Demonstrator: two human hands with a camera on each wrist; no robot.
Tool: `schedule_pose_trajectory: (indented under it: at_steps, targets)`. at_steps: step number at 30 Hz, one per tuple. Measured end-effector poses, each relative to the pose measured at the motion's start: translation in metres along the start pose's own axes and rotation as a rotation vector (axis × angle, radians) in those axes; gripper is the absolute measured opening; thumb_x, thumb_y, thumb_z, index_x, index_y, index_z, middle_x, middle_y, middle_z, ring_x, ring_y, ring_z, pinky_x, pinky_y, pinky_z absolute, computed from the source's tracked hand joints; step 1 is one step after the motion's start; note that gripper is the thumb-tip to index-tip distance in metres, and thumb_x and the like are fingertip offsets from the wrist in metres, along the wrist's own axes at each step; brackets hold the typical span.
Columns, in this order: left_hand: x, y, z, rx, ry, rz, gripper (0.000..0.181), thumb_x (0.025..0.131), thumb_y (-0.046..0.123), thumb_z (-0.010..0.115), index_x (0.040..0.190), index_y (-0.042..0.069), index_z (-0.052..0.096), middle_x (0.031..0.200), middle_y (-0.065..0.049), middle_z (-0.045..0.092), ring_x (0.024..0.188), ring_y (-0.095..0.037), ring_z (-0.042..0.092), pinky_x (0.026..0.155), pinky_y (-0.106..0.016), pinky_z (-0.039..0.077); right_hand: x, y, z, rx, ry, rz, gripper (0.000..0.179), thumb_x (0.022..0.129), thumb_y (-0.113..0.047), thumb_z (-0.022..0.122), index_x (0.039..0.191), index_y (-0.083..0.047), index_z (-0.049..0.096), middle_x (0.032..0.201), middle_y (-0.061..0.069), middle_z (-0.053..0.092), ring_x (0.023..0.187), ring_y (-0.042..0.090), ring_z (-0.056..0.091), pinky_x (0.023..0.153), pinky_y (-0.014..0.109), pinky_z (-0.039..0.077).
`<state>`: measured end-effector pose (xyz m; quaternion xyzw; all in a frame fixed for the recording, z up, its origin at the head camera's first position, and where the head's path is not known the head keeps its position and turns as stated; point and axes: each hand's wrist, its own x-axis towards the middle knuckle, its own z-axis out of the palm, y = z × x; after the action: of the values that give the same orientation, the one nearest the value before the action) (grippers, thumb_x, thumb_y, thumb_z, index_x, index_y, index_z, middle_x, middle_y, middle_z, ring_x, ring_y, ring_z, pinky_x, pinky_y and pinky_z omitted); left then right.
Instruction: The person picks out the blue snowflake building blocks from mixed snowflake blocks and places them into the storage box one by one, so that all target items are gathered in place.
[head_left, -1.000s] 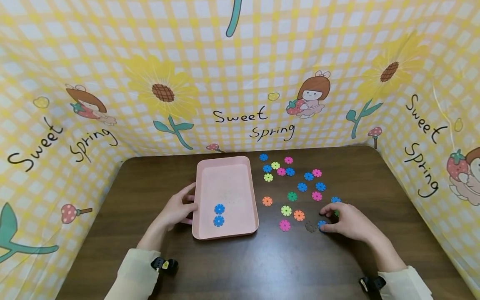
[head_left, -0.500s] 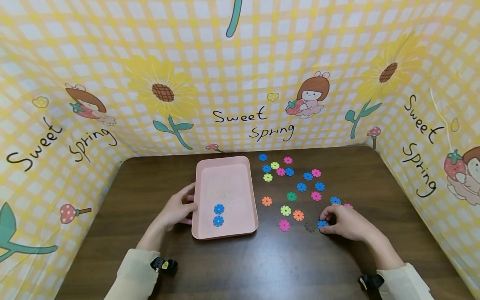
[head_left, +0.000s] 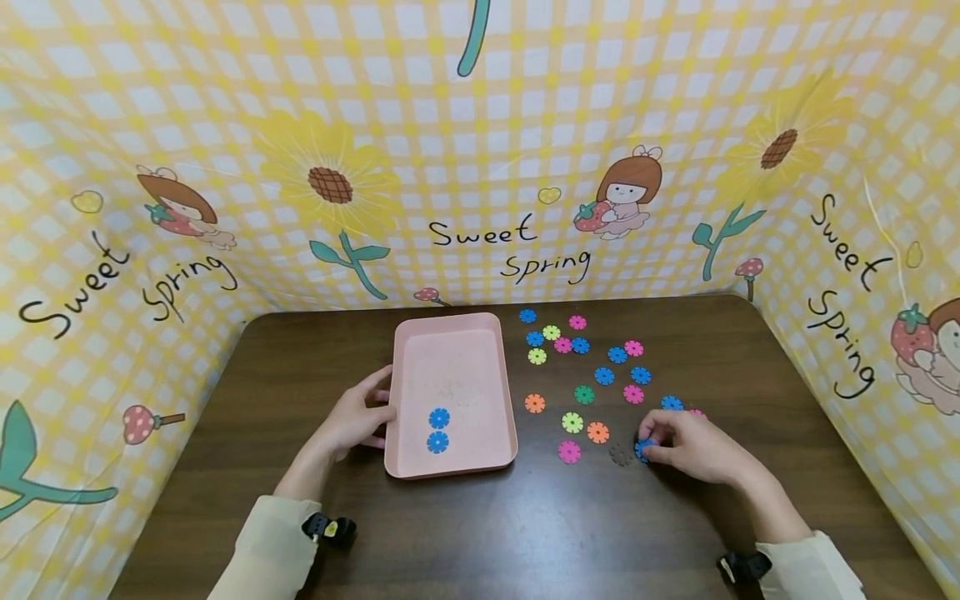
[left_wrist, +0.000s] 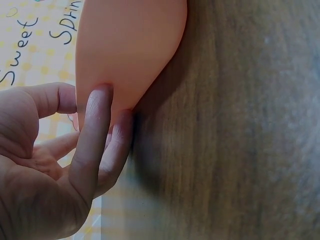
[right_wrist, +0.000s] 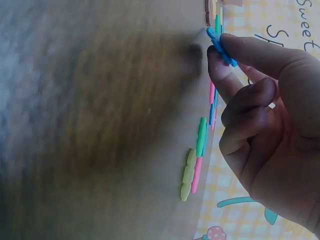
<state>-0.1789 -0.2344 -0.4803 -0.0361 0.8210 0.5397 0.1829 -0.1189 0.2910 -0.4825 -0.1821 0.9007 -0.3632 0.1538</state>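
My left hand (head_left: 362,418) lies along the left side of a pink tray (head_left: 486,375). In the left wrist view its fairly straight fingers (left_wrist: 97,107) touch the tray's outer wall (left_wrist: 135,45). Inside the tray are two flat blue notched discs (head_left: 438,418), one above the other. My right hand (head_left: 693,446) pinches another blue notched disc (right_wrist: 220,46) between thumb and forefinger. The right wrist view shows that disc tilted up on edge, its remaining fingers curled. Beside it on the table lies a grey notched disc (head_left: 621,453).
Several loose discs are scattered right of the tray, among them a pink disc (head_left: 569,452), an orange disc (head_left: 597,432) and a green disc (head_left: 584,394). A patterned yellow cloth (head_left: 480,167) walls the back and sides of the brown table (head_left: 480,542).
My right thumb and fingers have closed together on the blue disc and tipped it up from lying flat. The left hand and tray have stayed put.
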Motion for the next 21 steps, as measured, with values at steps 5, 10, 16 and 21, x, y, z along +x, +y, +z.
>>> schedule_pose_trajectory:
  at_steps: [5, 10, 16, 21]
  targets:
    - [0.0, 0.001, 0.0, 0.0, -0.002, -0.004, 0.081, 0.093, 0.005, 0.063, 0.165, 0.019, 0.029, 0.137, -0.027, 0.048, 0.085, -0.028, 0.07, 0.064, -0.045, 0.064, 0.002, -0.005, 0.0, -0.009, 0.041, -0.003, 0.007, 0.096, -0.021, 0.076, 0.101, -0.02, 0.071, 0.086, -0.008, 0.065, 0.072, 0.01, 0.059, 0.064, 0.026, 0.051]
    - [-0.001, 0.002, -0.001, 0.009, 0.002, -0.001, 0.081, 0.093, 0.005, 0.062, 0.165, 0.02, 0.029, 0.137, -0.026, 0.048, 0.085, -0.028, 0.069, 0.064, -0.045, 0.064, 0.007, -0.012, 0.001, 0.05, 0.028, -0.016, 0.013, 0.097, -0.022, 0.074, 0.109, -0.018, 0.075, 0.096, -0.006, 0.069, 0.074, 0.012, 0.061, 0.066, 0.026, 0.053]
    - [-0.001, 0.0, -0.001, 0.006, 0.002, 0.002, 0.081, 0.093, 0.005, 0.062, 0.165, 0.019, 0.029, 0.136, -0.027, 0.049, 0.085, -0.028, 0.07, 0.063, -0.045, 0.064, 0.015, -0.022, 0.004, 0.118, -0.028, -0.047, 0.024, 0.099, -0.023, 0.072, 0.12, -0.012, 0.073, 0.098, -0.003, 0.07, 0.062, 0.011, 0.053, 0.058, 0.025, 0.048]
    - [-0.001, 0.0, -0.001, 0.003, 0.0, 0.001, 0.081, 0.093, 0.005, 0.063, 0.165, 0.02, 0.029, 0.136, -0.027, 0.049, 0.086, -0.029, 0.07, 0.064, -0.045, 0.064, 0.023, -0.034, 0.008, 0.112, -0.048, -0.043, 0.026, 0.099, -0.028, 0.072, 0.122, -0.015, 0.074, 0.081, 0.0, 0.064, 0.056, 0.01, 0.045, 0.051, 0.026, 0.041]
